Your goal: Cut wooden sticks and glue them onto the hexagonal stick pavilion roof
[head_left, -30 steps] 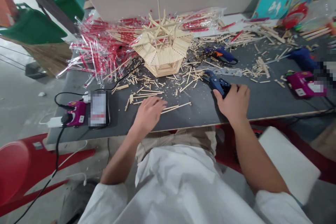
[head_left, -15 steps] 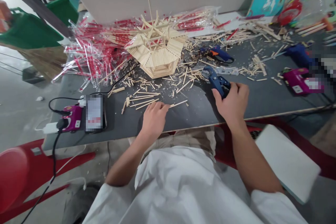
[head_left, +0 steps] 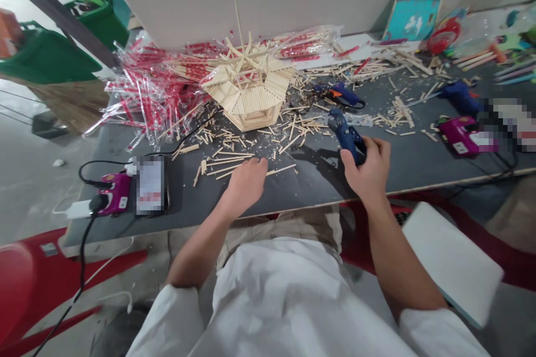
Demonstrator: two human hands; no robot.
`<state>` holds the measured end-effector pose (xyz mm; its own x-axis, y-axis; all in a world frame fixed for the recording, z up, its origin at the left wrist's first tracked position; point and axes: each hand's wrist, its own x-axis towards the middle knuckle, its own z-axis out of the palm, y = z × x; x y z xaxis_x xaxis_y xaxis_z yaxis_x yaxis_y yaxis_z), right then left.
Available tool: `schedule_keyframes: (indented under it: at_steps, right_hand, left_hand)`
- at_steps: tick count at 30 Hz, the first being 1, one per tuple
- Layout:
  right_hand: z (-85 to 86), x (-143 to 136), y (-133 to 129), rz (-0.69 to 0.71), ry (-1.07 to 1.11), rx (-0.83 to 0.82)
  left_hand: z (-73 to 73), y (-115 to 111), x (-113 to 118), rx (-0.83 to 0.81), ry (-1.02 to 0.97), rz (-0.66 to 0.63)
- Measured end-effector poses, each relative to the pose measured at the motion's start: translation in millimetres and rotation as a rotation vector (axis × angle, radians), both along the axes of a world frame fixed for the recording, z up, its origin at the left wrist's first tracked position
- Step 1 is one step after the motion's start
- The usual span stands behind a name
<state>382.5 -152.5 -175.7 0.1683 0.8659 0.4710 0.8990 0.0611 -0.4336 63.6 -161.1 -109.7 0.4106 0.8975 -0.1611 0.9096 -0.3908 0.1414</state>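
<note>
My left hand [head_left: 247, 181] rests low over the dark tabletop, its fingers pinched together. A thin wooden stick [head_left: 282, 169] juts out to the right from its fingertips. Several similar loose sticks [head_left: 226, 163] lie just left of that hand. In my right hand [head_left: 371, 170] is a blue hand cutter [head_left: 349, 136], gripped round its handles, its head pointing away from me and a little left. The cutter is apart from the stick. Beyond both hands stands a hexagonal stick-built model [head_left: 257, 97] with a sloping slatted roof and one tall stick rising from it.
Red-and-clear plastic wrappers [head_left: 154, 83] heap up at the back left. A blue glue gun [head_left: 343, 95] lies behind the cutter, another glue gun [head_left: 460, 96] farther right. Purple power sockets [head_left: 115, 194] and a phone [head_left: 151, 184] sit at left. Cut stick scraps litter the table [head_left: 310, 189].
The view has tilted and shifted slightly. My left hand keeps its pinch near the same sticks, and my right hand still holds the cutter, its head now turned a little more upright.
</note>
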Motion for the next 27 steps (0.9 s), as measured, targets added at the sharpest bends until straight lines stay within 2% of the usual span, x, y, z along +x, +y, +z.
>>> schedule_keyframes:
  at_steps: [4,7,10,13,15,17,19,22,27]
  right_hand:
    - [6.8,-3,-5,0.05,0.103,-0.012]
    - [19.2,-12,-9,0.121,0.247,-0.086]
    - [38.3,-30,-14,0.19,0.375,-0.257]
    - [54.5,-56,-19,0.271,0.519,-0.467]
    - [59.4,-75,-22,0.298,0.675,-0.578]
    - [59.7,-92,-25,0.309,0.779,-0.622]
    - [57.6,-104,-26,0.337,0.801,-0.611]
    - [54.4,-111,-28,0.368,0.756,-0.569]
    - [53.6,-110,-30,0.39,0.684,-0.546]
  left_hand:
    - [-4.9,-6,3,0.153,-0.127,-0.001]
    - [0.3,0,3,0.155,-0.349,0.026]
    - [5.1,15,8,-0.018,-0.72,0.024]
    - [2.0,31,19,-0.325,-1.187,0.061]
    - [-3.7,39,29,-0.477,-1.445,0.119]
    - [-10.4,43,37,-0.524,-1.605,0.197]
    - [-16.5,44,40,-0.528,-1.666,0.264]
    - [-23.0,42,41,-0.569,-1.671,0.295]
    - [-23.3,38,43,-0.565,-1.642,0.379]
